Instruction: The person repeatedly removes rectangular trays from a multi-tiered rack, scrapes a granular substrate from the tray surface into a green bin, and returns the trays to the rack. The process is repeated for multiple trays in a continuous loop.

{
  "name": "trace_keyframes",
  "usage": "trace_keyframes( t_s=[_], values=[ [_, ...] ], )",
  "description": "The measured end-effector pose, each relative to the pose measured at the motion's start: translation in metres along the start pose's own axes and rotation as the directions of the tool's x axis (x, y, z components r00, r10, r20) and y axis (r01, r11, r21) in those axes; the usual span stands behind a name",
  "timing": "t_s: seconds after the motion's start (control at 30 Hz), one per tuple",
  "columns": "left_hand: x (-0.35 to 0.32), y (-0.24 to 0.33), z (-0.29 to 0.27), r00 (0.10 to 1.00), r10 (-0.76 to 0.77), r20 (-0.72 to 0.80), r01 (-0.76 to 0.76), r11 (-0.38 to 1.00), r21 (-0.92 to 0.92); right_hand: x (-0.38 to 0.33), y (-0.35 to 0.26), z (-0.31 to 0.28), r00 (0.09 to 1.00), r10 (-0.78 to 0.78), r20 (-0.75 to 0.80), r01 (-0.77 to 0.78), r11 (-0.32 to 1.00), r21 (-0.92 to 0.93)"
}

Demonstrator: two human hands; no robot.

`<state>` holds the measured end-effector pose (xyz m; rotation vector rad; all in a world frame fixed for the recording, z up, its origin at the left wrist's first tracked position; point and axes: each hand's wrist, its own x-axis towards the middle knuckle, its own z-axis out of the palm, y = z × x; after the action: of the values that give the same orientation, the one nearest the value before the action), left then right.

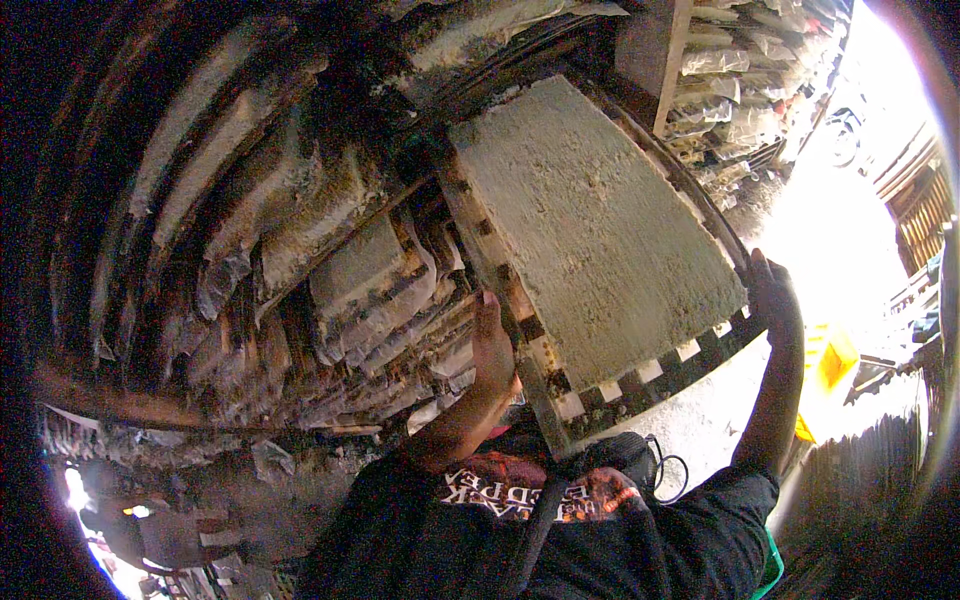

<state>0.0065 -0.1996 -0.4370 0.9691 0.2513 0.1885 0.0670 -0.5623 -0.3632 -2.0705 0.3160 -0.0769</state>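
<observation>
A large flat tray [628,398] with a dark rim marked by pale squares is held up in front of me, tilted. Across it lies a pale grey, rough-surfaced slab [600,220] whose material I cannot tell. My left hand [492,350] grips the tray's left side, thumb up along the rim, the other fingers mostly hidden. At the near right corner my right hand [775,295] is closed around the edge, its fingers partly out of sight beneath. The far end of the tray is close to the dark rack.
Stacked shelves with pale, plastic-covered layers [370,265] fill the left side. More such layers [720,90] stand at the far right, behind an upright board [645,60]. A yellow container [828,375] is on the right beside a brightly lit opening. A black cable [672,488] loops near my chest.
</observation>
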Motion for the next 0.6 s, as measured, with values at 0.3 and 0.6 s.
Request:
trace_keyframes(
  t_s=[0.3, 0.6],
  values=[
    [-0.035, 0.017, -0.045, 0.988, -0.012, 0.156, -0.017, 0.984, 0.179, -0.133, 0.028, 0.009, 0.954, 0.230, -0.193, -0.186, 0.957, 0.221],
    [-0.029, -0.009, -0.089, 0.924, -0.035, 0.381, -0.083, 0.954, 0.288, -0.285, 0.071, 0.043, 0.854, 0.158, -0.495, -0.069, 0.979, 0.192]
  ],
)
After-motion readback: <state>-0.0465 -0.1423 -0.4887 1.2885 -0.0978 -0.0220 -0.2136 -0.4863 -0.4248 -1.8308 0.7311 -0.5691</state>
